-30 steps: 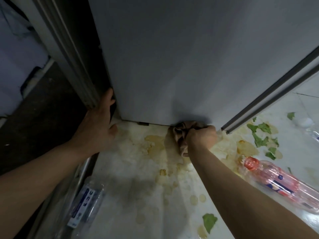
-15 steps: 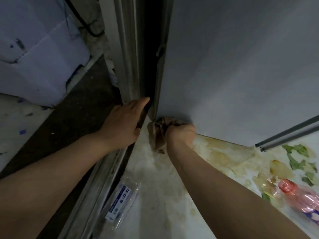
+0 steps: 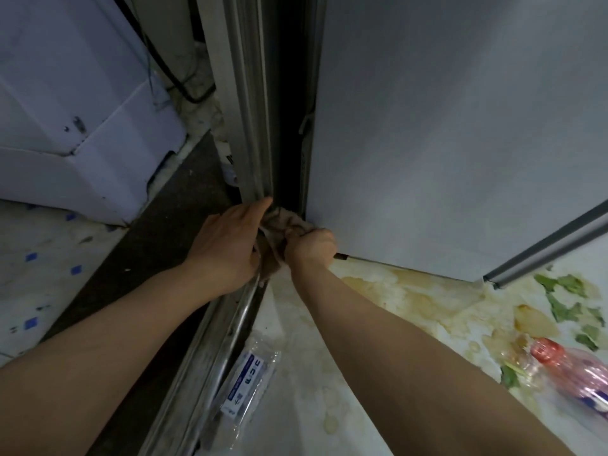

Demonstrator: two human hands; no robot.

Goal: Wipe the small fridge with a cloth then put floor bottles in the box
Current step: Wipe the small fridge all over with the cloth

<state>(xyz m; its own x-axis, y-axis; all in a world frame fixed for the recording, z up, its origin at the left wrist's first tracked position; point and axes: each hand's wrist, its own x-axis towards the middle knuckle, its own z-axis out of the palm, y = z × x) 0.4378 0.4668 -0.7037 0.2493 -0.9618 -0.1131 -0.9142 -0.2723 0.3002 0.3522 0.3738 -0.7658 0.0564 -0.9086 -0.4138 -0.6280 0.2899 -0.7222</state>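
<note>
Right now both hands meet at the bottom left corner of the small fridge (image 3: pixel 460 133). Right hand (image 3: pixel 309 248) is a fist, fingers curled tight round a bunched brown cloth (image 3: pixel 283 225), pressing it against the fridge's lower edge where the white side panel meets the floor (image 3: pixel 312 373). Left hand (image 3: pixel 230 245) lies flat w/ fingers straight and together, tips up against the metal door frame (image 3: pixel 250 126), its inner side touching the cloth. Two bottles on the floor: a clear bottle (image 3: pixel 243 380) w/ blue-and-white label lies just beside the frame's bottom rail, under and between the forearms; a pink bottle (image 3: pixel 572 373) w/ red cap lies near the right edge, partly cut off by the frame of view. Floor around it is stained yellowish, w/ green leaf scraps (image 3: pixel 566 291) scattered close to the pink bottle. Far left, past a dark strip of floor, stands a white appliance (image 3: pixel 65 143) w/ black cables behind it. Box: can't tell where it is.
</note>
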